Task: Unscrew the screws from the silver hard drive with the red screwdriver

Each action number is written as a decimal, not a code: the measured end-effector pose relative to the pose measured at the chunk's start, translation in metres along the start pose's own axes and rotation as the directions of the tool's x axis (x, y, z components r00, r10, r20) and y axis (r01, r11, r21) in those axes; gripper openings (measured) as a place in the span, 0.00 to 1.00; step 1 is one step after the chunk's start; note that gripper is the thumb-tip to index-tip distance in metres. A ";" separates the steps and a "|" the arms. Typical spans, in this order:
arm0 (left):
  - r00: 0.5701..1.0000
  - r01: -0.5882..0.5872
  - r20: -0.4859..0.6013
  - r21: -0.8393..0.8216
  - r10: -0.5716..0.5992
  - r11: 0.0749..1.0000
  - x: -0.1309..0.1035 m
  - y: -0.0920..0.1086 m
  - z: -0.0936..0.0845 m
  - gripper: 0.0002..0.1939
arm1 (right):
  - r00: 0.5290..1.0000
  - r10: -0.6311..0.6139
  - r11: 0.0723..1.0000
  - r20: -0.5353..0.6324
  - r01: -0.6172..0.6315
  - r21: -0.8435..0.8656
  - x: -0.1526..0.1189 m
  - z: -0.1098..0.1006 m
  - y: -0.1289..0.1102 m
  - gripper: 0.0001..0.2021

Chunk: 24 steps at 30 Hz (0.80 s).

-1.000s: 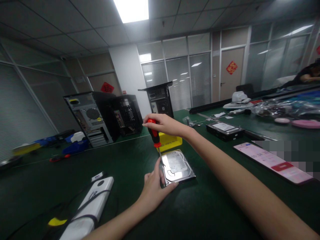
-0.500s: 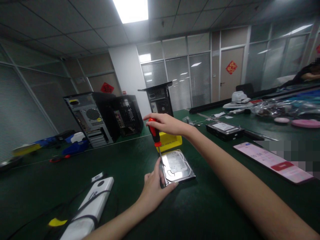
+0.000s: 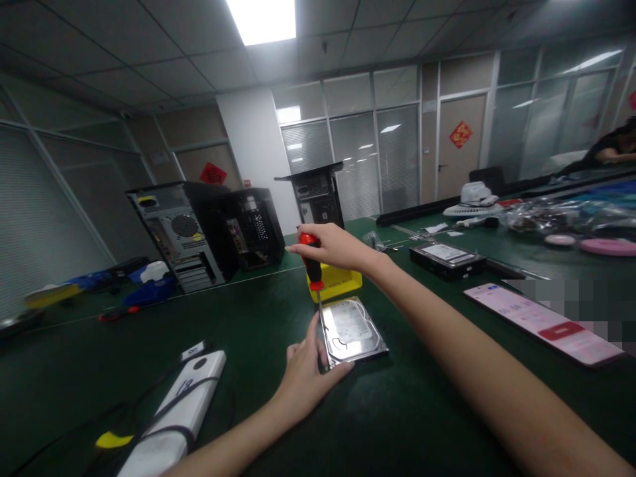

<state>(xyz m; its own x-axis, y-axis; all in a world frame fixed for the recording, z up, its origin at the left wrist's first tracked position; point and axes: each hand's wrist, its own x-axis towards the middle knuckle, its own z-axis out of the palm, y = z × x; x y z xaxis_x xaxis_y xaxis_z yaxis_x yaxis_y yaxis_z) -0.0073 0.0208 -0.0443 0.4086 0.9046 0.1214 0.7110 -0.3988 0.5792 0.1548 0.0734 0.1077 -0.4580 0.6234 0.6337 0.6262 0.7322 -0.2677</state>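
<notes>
A silver hard drive (image 3: 350, 328) lies flat on the green tabletop. My left hand (image 3: 308, 368) grips its near left corner, the fingers along the left side and the thumb on the near edge. My right hand (image 3: 330, 245) is closed around the top of a red and black screwdriver (image 3: 313, 265). The screwdriver stands nearly upright, its shaft coming down at the drive's left edge, close to my left fingertips. Whether the tip sits in a screw is too small to tell. Just behind the drive is a yellow bin (image 3: 342, 283), partly covered by the screwdriver and my hand.
Left of my arm lies a white power strip (image 3: 186, 404) with a black cord. Computer cases (image 3: 183, 232) stand at the back. To the right are another hard drive (image 3: 444, 255) on a black box and a phone (image 3: 541, 323). A person (image 3: 613, 149) sits at the far right.
My right hand and the screwdriver handle have shifted slightly right, and the screwdriver is a bit more upright. The index finger has moved on the handle. The left hand and drive stay put.
</notes>
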 end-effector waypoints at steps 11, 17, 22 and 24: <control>1.000 0.006 -0.002 0.000 -0.006 1.000 -0.001 0.002 -0.001 0.48 | 0.992 -0.087 0.975 0.096 0.066 0.211 0.001 0.003 -0.003 0.18; 1.000 0.004 -0.008 -0.001 -0.004 1.000 0.000 0.002 0.000 0.47 | 0.997 -0.079 0.996 0.024 0.078 0.052 0.002 0.008 0.001 0.20; 1.000 -0.019 -0.016 -0.009 0.018 1.000 0.000 0.000 0.001 0.47 | 0.997 -0.060 0.994 0.053 0.054 0.097 0.001 0.000 0.002 0.20; 1.000 -0.018 -0.013 -0.012 0.018 1.000 0.000 -0.001 0.002 0.47 | 0.995 -0.088 0.986 0.053 0.079 0.148 0.001 -0.001 0.000 0.20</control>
<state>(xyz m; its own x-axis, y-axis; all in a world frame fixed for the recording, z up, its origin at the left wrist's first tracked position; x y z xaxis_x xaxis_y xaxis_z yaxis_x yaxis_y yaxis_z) -0.0071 0.0205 -0.0461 0.4138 0.8991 0.1427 0.6967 -0.4136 0.5861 0.1547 0.0737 0.1095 -0.5443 0.5703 0.6152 0.4880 0.8118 -0.3208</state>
